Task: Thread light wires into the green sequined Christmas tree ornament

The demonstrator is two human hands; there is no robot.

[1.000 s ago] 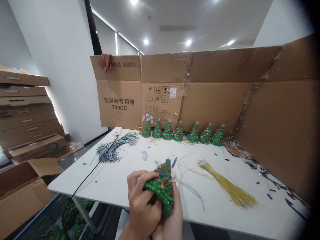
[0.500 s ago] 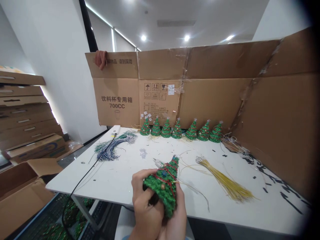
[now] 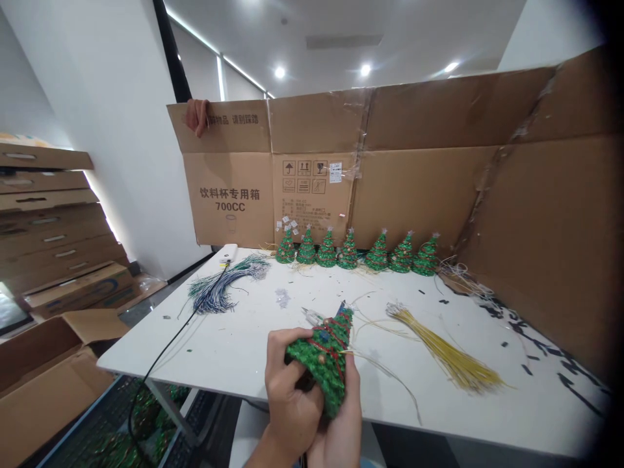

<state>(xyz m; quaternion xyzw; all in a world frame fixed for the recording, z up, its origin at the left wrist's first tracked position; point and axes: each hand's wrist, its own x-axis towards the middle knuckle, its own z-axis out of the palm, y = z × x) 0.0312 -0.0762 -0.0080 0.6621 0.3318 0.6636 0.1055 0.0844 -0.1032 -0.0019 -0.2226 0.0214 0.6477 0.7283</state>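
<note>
A small green Christmas tree (image 3: 324,357) with red garland and small balls is held over the table's front edge, tilted with its tip up and to the right. My left hand (image 3: 292,390) grips its base from the left, some fingers reaching inside the hollow underside. My right hand (image 3: 347,409) holds the tree's right side from below, the thumb beside a pale wire (image 3: 385,370) that trails rightward from the tree. A clear, pen-like object (image 3: 312,316) lies just behind the tree, partly hidden.
Several finished-looking trees (image 3: 348,250) stand along the cardboard wall (image 3: 409,188). A yellow wire bundle (image 3: 448,351) lies right, a green and blue wire bundle (image 3: 214,292) left. Black scraps (image 3: 526,370) litter the right side. An open box (image 3: 53,357) stands at lower left.
The view has shifted slightly, so the table and its items appear a little to the right. Both hands still hold the tree in nearly the same pose.
</note>
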